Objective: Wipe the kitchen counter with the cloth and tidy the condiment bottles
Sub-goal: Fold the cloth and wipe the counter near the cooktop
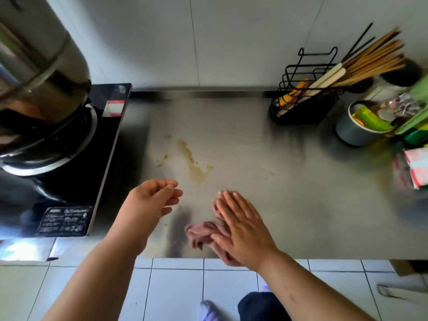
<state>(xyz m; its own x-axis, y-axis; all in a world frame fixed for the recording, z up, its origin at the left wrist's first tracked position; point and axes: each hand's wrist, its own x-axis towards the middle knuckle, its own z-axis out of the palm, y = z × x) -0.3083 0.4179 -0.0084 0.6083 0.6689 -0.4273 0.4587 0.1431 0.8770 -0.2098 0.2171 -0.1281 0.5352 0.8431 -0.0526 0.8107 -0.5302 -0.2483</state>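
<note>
While right hand (240, 225) presses flat on pink cloth (201, 235), left hand (152, 200) hovers loose, empty; sweep firmly across yellowish stain (196, 172), steel counter (289, 181).

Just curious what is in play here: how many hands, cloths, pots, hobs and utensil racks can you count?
Hands: 2, the left hand and the right hand
Cloth: 1
Pot: 1
Induction hob: 1
Utensil rack: 1
Total: 6
</note>
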